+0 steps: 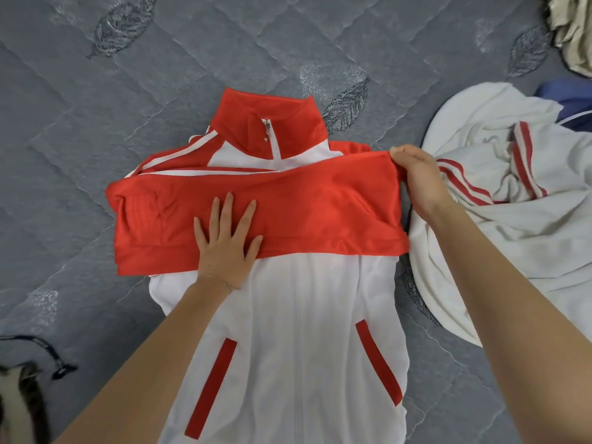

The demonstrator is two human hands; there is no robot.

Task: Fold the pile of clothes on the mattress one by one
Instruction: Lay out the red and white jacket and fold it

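Observation:
A red and white zip jacket point(298, 331) lies face up on the grey quilted mattress point(96, 155), collar at the far end. Its red sleeves point(320, 203) are folded across the chest. My left hand point(226, 241) lies flat with spread fingers on the folded sleeves near the middle. My right hand point(416, 177) grips the sleeve fold at the jacket's right shoulder edge, fingers curled round the cloth.
A crumpled white garment with red stripes point(499, 203) lies just right of the jacket, with blue cloth point(567, 97) behind it. Beige clothes point(573, 30) sit at the top right corner. A furry black and white animal point(22, 405) is at the bottom left.

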